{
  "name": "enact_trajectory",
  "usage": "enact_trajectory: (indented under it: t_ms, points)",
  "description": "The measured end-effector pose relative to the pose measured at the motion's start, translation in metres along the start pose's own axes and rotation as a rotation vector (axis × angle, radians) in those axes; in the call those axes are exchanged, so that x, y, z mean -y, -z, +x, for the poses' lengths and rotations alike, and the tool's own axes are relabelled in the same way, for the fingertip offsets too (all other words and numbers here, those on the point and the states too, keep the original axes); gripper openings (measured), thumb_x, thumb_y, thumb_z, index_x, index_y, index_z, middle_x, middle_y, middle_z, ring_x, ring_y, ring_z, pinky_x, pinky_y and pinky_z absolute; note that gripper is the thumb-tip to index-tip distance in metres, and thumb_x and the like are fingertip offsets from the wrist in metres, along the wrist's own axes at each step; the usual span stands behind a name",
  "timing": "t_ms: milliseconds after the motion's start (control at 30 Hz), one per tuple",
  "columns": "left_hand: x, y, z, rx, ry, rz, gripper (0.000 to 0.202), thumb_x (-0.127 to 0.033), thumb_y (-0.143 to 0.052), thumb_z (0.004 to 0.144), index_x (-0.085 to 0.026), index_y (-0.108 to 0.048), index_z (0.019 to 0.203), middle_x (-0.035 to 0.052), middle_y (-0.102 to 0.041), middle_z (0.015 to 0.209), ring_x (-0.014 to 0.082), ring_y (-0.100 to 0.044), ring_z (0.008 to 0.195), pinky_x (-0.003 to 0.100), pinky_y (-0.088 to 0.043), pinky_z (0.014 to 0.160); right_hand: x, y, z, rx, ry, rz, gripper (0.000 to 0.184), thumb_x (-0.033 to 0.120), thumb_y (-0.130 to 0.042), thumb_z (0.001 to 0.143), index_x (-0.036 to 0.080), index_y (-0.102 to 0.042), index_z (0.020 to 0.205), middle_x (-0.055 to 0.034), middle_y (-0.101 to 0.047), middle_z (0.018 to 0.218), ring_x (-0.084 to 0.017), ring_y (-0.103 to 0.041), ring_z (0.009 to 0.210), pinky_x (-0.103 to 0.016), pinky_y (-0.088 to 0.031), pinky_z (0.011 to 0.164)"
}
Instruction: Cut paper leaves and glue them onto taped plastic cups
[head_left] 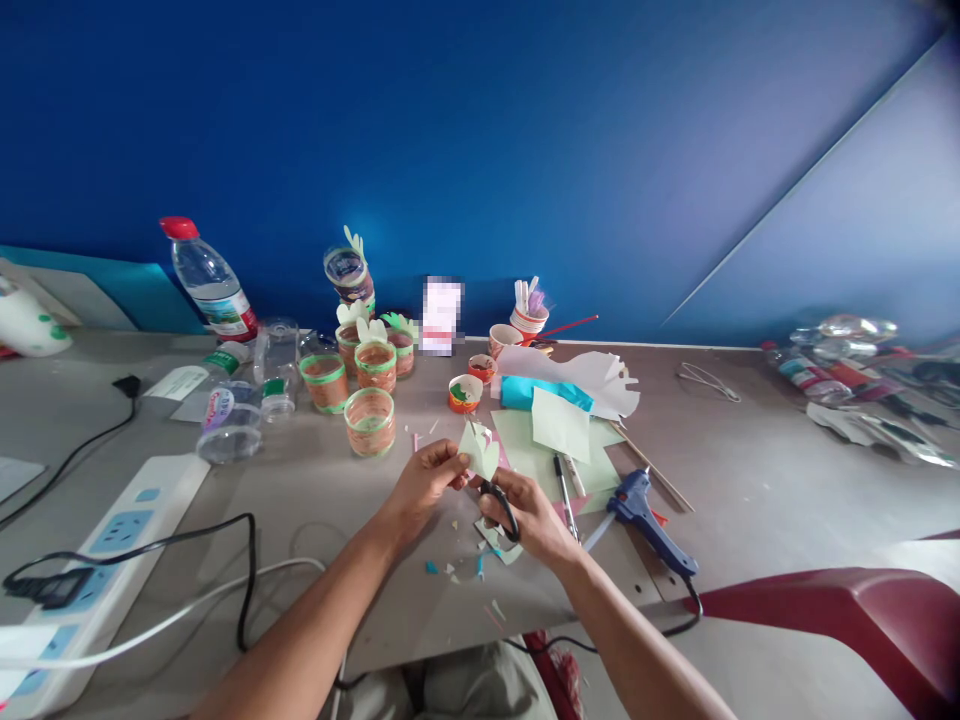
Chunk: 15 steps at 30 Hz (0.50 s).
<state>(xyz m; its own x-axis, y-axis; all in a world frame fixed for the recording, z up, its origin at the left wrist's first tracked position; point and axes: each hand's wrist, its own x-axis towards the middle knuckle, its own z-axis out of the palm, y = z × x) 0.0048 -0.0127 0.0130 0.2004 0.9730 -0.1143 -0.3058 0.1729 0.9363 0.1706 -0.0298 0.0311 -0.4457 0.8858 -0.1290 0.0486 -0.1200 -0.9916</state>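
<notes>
- Left grip [427, 478] is pinching pale-green paper [478, 454] above the desk [405, 625].
- Right grip [531, 512] is holding black-handled scissors [514, 517] against it.
- Person is apparently cutting a shape.
- Next move is probably calling for steadily turning the paper.

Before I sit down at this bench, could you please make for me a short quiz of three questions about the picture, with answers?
1. Choose one. The right hand is holding:
a) a marker
b) scissors
c) a plastic cup

2. True or false? The left hand is holding the glue gun.

3. Fill in the missing word. The large bottle at the back left has a ____ cap.

Key:
1. b
2. False; it is holding pale green paper.
3. red
</notes>
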Motion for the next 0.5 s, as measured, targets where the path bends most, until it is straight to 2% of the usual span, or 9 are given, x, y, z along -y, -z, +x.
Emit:
enact_trajectory:
  t_ms: [200, 367, 500]
  points:
    - [-0.002, -0.003, -0.003, 0.056, -0.048, 0.081, 0.026, -0.037, -0.067, 0.078, -0.017, -0.056, 0.066, -0.0017, -0.055, 0.064, 0.0112, -0.043, 0.063, 0.025, -0.034, 0.064, -0.009, -0.003, -0.001, -0.006, 0.070, 0.016, 0.050, 0.060, -0.068, 0.074, 0.014, -0.064, 0.091, 0.0029, -0.044, 0.064, -0.008, -0.037, 0.054, -0.021, -0.031, 0.049]
    - [-0.004, -0.004, -0.005, 0.050, -0.043, 0.109, 0.028, -0.039, -0.067, 0.077, -0.018, -0.053, 0.064, -0.0015, -0.053, 0.062, 0.0122, -0.044, 0.063, 0.026, -0.034, 0.063, -0.012, -0.006, -0.001, -0.016, 0.094, 0.008, 0.051, 0.062, -0.066, 0.075, 0.014, -0.065, 0.094, 0.0034, -0.043, 0.060, -0.007, -0.035, 0.052, -0.021, -0.030, 0.047]
    - [-0.005, -0.004, -0.005, 0.046, -0.044, 0.125, 0.029, -0.040, -0.066, 0.077, -0.018, -0.052, 0.064, -0.0019, -0.052, 0.062, 0.0121, -0.043, 0.062, 0.026, -0.034, 0.063, -0.012, -0.009, -0.001, -0.040, 0.081, -0.005, 0.052, 0.065, -0.063, 0.076, 0.014, -0.063, 0.087, 0.0037, -0.043, 0.056, -0.008, -0.037, 0.051, -0.022, -0.030, 0.047]
